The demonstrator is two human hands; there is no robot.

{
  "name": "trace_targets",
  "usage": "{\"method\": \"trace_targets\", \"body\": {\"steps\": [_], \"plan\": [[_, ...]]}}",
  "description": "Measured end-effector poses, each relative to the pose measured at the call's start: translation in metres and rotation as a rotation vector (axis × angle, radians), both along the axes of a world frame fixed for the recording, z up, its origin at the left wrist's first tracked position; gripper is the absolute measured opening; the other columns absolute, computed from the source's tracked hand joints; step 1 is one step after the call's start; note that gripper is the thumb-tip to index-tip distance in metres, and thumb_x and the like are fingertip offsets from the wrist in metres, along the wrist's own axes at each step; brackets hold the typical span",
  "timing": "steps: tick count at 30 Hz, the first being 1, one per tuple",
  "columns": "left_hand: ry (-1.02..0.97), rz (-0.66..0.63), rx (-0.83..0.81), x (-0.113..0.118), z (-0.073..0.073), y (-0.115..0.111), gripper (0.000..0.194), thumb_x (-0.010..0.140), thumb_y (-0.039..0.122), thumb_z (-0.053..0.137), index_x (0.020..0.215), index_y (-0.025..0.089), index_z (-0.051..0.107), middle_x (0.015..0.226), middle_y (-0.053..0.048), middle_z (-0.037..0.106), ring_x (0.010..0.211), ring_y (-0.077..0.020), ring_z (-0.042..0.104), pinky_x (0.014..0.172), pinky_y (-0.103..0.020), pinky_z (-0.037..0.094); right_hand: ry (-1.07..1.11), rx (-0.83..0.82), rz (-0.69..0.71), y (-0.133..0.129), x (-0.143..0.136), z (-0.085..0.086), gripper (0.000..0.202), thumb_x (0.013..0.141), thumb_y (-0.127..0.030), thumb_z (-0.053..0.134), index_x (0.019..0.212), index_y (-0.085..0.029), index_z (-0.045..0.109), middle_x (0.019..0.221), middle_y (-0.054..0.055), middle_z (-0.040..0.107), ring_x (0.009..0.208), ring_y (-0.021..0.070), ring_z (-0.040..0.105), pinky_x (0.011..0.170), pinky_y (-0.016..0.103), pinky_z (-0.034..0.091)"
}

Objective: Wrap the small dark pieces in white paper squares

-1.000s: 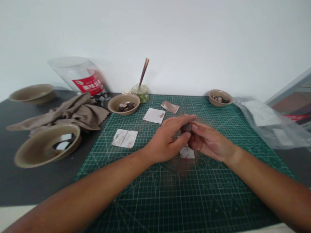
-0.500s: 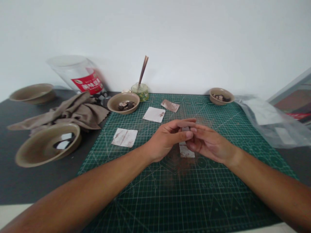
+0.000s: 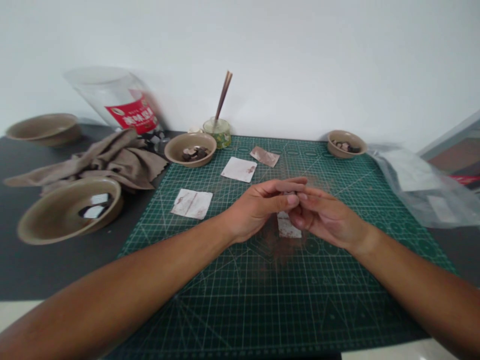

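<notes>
My left hand (image 3: 262, 205) and my right hand (image 3: 322, 215) meet over the green cutting mat (image 3: 225, 310). Between thumb and fingers, my left hand grips a thin brownish sheet (image 3: 290, 186), which looks like sandpaper. The fingertips of my right hand are pinched together under the sheet's edge, on a small dark piece mostly hidden by the fingers. A white square with brown smudges (image 3: 288, 229) lies on the mat just below the hands. Brown dust is scattered around it.
Two stained white squares (image 3: 192, 203) (image 3: 239, 169) and a brown sheet (image 3: 265, 156) lie on the mat. Bowls with pieces stand at back left (image 3: 172, 152), back right (image 3: 332, 150) and left (image 3: 30, 232). Also there: cloth (image 3: 146, 167), jar (image 3: 93, 92), green cup (image 3: 224, 137), plastic bag (image 3: 416, 200).
The view has tilted slightly, so the surroundings sit higher. The brown sheet is now lower over the fingertips, and the small dark piece between the hands shows less.
</notes>
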State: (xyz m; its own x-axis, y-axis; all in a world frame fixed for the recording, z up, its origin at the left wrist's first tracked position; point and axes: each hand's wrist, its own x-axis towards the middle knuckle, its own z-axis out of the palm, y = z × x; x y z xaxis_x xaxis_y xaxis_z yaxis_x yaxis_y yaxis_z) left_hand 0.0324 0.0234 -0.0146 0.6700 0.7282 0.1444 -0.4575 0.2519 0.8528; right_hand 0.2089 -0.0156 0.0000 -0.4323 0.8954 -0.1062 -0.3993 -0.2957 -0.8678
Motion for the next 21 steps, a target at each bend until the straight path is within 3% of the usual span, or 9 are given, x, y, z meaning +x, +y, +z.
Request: {"method": "trace_targets", "body": {"steps": [6,11,15,18,21], "plan": [[0.0,-0.003,0.025,-0.0013,0.0019,0.0002,0.017,0.085,0.029,0.078,0.099,0.021,0.078,0.138,-0.008,0.064,0.131,-0.0286,0.056,0.108,-0.042,0.044,-0.026,0.001,-0.007,0.001,0.0021,-0.0039,0.037,0.088,-0.035,0.075,0.122,-0.022,0.073,0.081,0.0,0.064,0.064,0.0085,0.055,0.056,0.018,0.046],[0.072,0.046,0.081,0.0019,0.0016,-0.0001,0.022,0.091,0.042,0.07,0.098,0.022,0.075,0.13,-0.006,0.068,0.109,-0.022,0.066,0.093,-0.036,0.052,-0.044,-0.002,-0.043,0.0024,-0.0005,-0.0028,0.021,0.09,-0.031,0.071,0.108,-0.022,0.075,0.084,0.002,0.065,0.066,0.0104,0.055,0.054,0.019,0.045],[0.102,0.109,0.126,0.0053,0.0003,0.0,0.034,0.098,0.05,0.057,0.104,0.021,0.074,0.12,-0.006,0.071,0.096,-0.0185,0.067,0.084,-0.033,0.054,-0.056,0.007,-0.06,0.0021,-0.0029,0.0002,0.02,0.088,-0.035,0.072,0.102,-0.021,0.074,0.086,0.003,0.065,0.066,0.0111,0.054,0.053,0.02,0.044],[0.11,0.183,0.211,0.0039,0.0001,-0.0004,0.036,0.099,0.05,0.054,0.111,0.022,0.073,0.112,-0.006,0.072,0.094,-0.0181,0.067,0.086,-0.034,0.054,-0.052,0.025,-0.075,0.0024,-0.0024,0.0007,0.02,0.091,-0.038,0.069,0.101,-0.021,0.072,0.085,0.002,0.064,0.064,0.0106,0.053,0.053,0.02,0.044],[0.174,0.264,0.337,-0.0006,-0.0005,-0.0008,0.035,0.093,0.048,0.066,0.118,0.023,0.071,0.112,-0.006,0.072,0.105,-0.0225,0.067,0.095,-0.038,0.052,-0.036,0.045,-0.102,0.0036,-0.0012,0.0009,0.018,0.093,-0.039,0.067,0.098,-0.022,0.071,0.082,0.0,0.062,0.062,0.0103,0.052,0.053,0.02,0.044]]}}
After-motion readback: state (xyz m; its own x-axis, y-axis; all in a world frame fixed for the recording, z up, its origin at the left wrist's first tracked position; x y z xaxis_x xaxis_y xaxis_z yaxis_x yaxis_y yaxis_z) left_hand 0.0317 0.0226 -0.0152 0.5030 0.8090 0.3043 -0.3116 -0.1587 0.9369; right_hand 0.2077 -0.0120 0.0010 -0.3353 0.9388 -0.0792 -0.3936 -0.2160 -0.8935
